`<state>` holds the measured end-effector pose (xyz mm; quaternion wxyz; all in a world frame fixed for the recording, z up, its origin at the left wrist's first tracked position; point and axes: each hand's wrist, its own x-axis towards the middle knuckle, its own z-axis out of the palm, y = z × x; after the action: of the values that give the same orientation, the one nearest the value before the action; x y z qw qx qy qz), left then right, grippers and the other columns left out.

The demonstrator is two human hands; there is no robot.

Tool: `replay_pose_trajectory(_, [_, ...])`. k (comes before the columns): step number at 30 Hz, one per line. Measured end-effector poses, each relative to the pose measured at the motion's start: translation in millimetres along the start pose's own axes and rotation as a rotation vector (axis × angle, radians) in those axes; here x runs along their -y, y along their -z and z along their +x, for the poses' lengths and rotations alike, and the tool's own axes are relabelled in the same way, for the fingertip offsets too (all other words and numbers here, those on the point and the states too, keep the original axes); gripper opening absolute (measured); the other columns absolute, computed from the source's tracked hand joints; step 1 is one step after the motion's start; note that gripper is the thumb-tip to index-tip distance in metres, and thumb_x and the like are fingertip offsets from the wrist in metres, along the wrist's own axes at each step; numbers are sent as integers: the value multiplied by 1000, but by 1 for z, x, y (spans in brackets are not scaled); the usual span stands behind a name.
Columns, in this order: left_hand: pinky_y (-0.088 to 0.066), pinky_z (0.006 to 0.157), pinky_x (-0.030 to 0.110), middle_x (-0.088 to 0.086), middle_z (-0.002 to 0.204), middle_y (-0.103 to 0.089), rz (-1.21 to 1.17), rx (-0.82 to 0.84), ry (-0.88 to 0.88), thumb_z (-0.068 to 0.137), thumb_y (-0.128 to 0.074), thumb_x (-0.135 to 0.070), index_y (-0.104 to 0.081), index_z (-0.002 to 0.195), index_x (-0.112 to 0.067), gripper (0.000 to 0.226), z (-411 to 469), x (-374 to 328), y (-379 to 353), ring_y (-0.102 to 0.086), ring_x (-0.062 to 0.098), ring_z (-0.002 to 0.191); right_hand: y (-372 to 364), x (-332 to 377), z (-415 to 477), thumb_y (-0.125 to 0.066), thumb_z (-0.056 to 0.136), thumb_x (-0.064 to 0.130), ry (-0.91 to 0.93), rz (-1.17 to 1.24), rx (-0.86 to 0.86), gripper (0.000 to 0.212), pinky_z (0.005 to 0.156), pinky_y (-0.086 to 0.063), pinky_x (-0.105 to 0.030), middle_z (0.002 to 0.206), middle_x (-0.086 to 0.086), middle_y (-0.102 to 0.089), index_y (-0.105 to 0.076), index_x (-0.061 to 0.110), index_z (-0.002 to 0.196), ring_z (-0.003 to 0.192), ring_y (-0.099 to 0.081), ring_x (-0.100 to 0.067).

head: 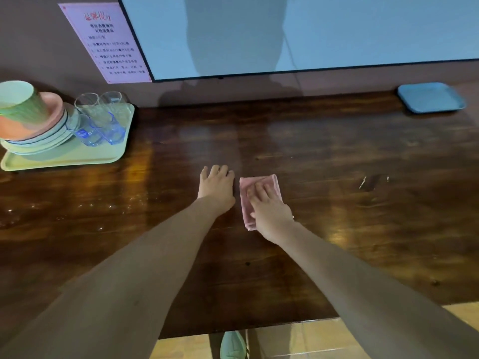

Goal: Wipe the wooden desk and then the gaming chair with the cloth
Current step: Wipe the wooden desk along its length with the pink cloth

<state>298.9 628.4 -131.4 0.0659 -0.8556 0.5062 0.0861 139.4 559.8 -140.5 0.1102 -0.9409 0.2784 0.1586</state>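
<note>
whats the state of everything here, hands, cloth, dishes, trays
wooden desk: glossy, pale specks left and right
cloth: folded, flat on the wooden desk
right hand: open, fingers pressing the cloth
left hand: open, flat on the wooden desk beside the cloth
green tray: holds stacked plates, cup, two glasses
cup: tipped over atop the plates
blue tray: empty
screen: lit
</note>
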Motion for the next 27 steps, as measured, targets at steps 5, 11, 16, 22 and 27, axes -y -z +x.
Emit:
replay_pose_trajectory(5, [1, 128, 64, 4, 158, -42, -37, 13, 18, 90, -55, -28, -51, 149, -20, 59, 10, 2, -1, -20, 27, 155, 29, 0, 32, -74, 92, 50, -22, -16, 27, 105, 125, -23, -50, 171, -12, -14, -11, 11, 166, 160, -9, -33])
replay_pose_trajectory(11, [1, 129, 60, 10, 170, -21, -52, -219, -36, 81, -62, -25, -34, 157, -29, 82, -75, -18, -42, -8, 29, 159, 20, 1, 19, -59, 106, 33, -82, 107, 45, 81, 125, -28, -54, 176, -3, 1, -9, 23, 169, 162, 7, -26])
replay_pose_trajectory(16, [-20, 129, 54, 11, 157, -45, -162, -369, 18, 91, -61, -18, -54, 149, -23, 58, -158, -29, -87, -34, 30, 147, -14, 8, -43, -68, 100, 41, -14, 38, 24, 98, 127, -23, -47, 176, -9, 5, -2, 16, 168, 162, 6, -31])
replay_pose_trajectory(22, [-35, 122, 48, 4, 155, -45, -250, -346, 83, 98, -51, -28, -53, 149, -27, 51, -163, -29, -94, -38, 27, 144, -16, 3, -44, -75, 93, 50, -17, 43, 42, 107, 120, -38, -50, 176, -4, 4, -4, 22, 168, 162, 4, -29])
replay_pose_trajectory(27, [-37, 118, 47, 2, 152, -46, -241, -413, 80, 98, -52, -29, -55, 145, -27, 48, -162, -27, -101, -39, 25, 141, -1, 2, -12, -59, 106, 31, -52, 58, -42, 76, 112, -43, -51, 174, -4, -7, -15, 20, 166, 160, -4, -28])
